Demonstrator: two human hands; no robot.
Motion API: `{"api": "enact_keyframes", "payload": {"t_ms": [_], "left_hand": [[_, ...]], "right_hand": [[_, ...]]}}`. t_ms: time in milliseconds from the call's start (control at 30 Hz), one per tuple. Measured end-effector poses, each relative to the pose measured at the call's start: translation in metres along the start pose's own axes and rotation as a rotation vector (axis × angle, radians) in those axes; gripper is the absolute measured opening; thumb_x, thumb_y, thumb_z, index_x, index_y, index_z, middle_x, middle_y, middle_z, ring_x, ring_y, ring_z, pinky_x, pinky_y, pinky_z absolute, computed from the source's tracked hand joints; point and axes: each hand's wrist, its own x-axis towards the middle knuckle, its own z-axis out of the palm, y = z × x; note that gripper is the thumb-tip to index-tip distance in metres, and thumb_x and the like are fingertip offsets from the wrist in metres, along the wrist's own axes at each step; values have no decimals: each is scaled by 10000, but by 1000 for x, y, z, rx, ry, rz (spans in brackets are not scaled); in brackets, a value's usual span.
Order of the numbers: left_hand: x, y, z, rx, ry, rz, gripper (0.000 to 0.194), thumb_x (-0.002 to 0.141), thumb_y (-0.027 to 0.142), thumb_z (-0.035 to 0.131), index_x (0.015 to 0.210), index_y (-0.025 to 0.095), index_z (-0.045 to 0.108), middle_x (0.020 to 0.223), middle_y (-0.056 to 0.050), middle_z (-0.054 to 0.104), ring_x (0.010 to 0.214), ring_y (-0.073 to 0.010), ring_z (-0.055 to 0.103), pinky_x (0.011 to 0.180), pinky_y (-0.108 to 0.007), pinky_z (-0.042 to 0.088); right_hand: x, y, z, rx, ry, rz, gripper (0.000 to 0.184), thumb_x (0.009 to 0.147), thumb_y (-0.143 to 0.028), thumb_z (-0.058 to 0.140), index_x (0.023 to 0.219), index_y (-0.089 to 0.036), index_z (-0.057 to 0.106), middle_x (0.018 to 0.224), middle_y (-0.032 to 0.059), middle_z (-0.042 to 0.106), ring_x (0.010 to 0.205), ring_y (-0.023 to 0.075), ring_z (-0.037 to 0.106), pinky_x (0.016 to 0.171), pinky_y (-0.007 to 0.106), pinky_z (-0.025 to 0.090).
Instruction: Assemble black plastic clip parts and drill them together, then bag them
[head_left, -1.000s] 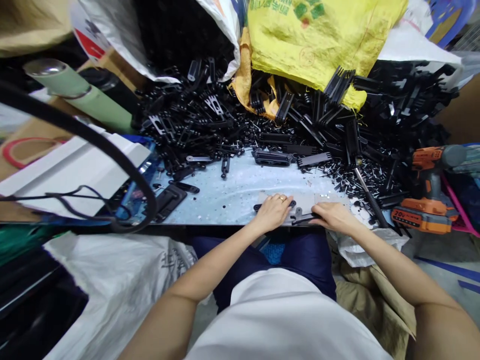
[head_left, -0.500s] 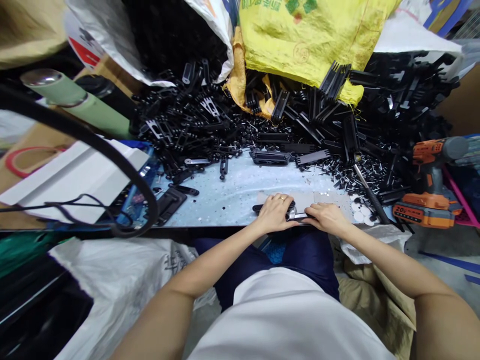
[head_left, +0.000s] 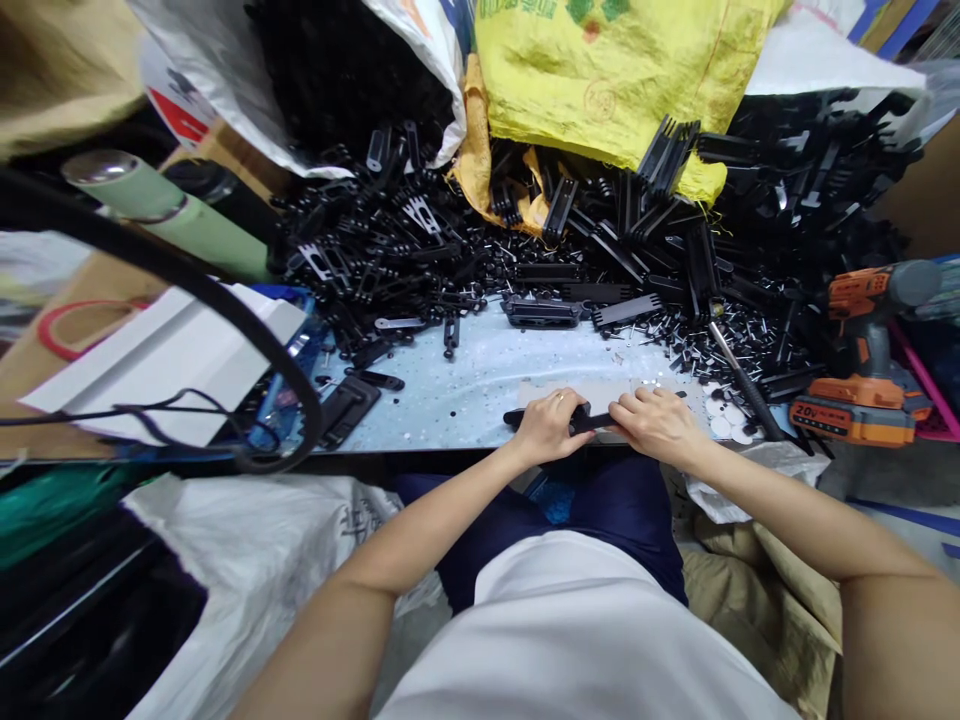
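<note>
At the front edge of the table, my left hand point(head_left: 551, 425) is closed around a long black plastic part point(head_left: 596, 421), a rounded end of which sticks out to the left. My right hand point(head_left: 654, 424) grips the same part farther right, its fingers curled over the top. A thin dark tip shows beyond the right fingers. Much of the part is hidden by both hands. Under them lies a flat grey plate point(head_left: 622, 388) on the pale blue tabletop point(head_left: 480, 375).
Heaps of black plastic parts point(head_left: 375, 250) cover the back. Loose screws point(head_left: 697, 345) and white discs point(head_left: 726, 415) lie right, beside a black-handled tool point(head_left: 742, 385) and an orange cordless drill point(head_left: 862, 350). A black plate-like part point(head_left: 349, 408) and a black hose point(head_left: 247, 345) are left.
The black part has turned in my hands: its shiny metal piece no longer shows, and a dark side faces up. My right hand has risen slightly. The camera view has shifted a little.
</note>
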Motion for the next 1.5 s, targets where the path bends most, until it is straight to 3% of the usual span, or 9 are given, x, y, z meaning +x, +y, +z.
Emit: {"api": "enact_keyframes", "payload": {"t_ms": [267,400,500,600,700,833,1000,1233,1500], "left_hand": [[21,10,-3,-3,-178,-9,384,779,454,578,1012,159,503,929,-75,621,885,-223,592,710,-312,459],[77,4,-1,66,-146,62,264,883,254,437,1133,179,482,1088,-91,594,1006,-215,537,800,-335,412],[124,1,1,219,-130,83,255,856,68,365,992,143,567,966,-112,618,980,-227,523,828,-373,370],[143,0,-1,265,-153,127,244,824,29,379,832,124,604,855,-119,619,935,-233,525,822,-377,370],[119,-7,-14,235,-104,56,262,812,20,383,858,138,612,912,-107,607,899,-219,542,782,-353,410],[45,-24,-41,101,-7,-82,223,837,119,434,980,154,601,912,-69,589,828,-178,569,738,-293,462],[-22,-28,-61,10,-10,-157,261,870,179,383,959,175,629,830,-51,573,745,-155,577,707,-270,478],[-21,-16,-61,134,-178,-160,281,800,30,360,752,154,607,789,-63,542,734,-171,563,703,-275,465],[-13,-13,-37,218,-136,-99,235,826,45,384,772,149,588,767,-66,564,719,-174,577,681,-289,478]], "right_hand": [[-11,19,22,82,-25,36,334,908,-425,397,877,-175,618,810,68,632,776,176,519,642,278,278],[3,55,28,85,2,188,285,910,-363,403,924,-178,619,910,80,649,864,209,513,693,297,304],[23,81,27,-25,91,361,273,898,-175,352,982,-154,610,998,125,633,914,240,497,712,327,313],[35,93,27,-22,26,351,279,847,-85,361,898,-135,631,877,136,640,877,246,516,740,344,339],[28,90,28,128,74,368,245,838,-125,403,924,-136,633,894,121,624,827,218,548,727,323,390],[10,69,23,498,216,273,225,845,-210,442,952,-178,636,943,78,609,809,165,577,706,277,446],[14,39,8,669,58,186,138,788,-203,528,855,-169,644,776,38,644,676,140,590,651,253,456],[23,30,1,523,114,149,144,804,-184,498,811,-174,641,793,56,639,682,146,581,656,254,447],[19,27,11,532,176,112,163,845,-213,471,801,-178,624,791,58,628,743,157,594,688,264,462]]}}
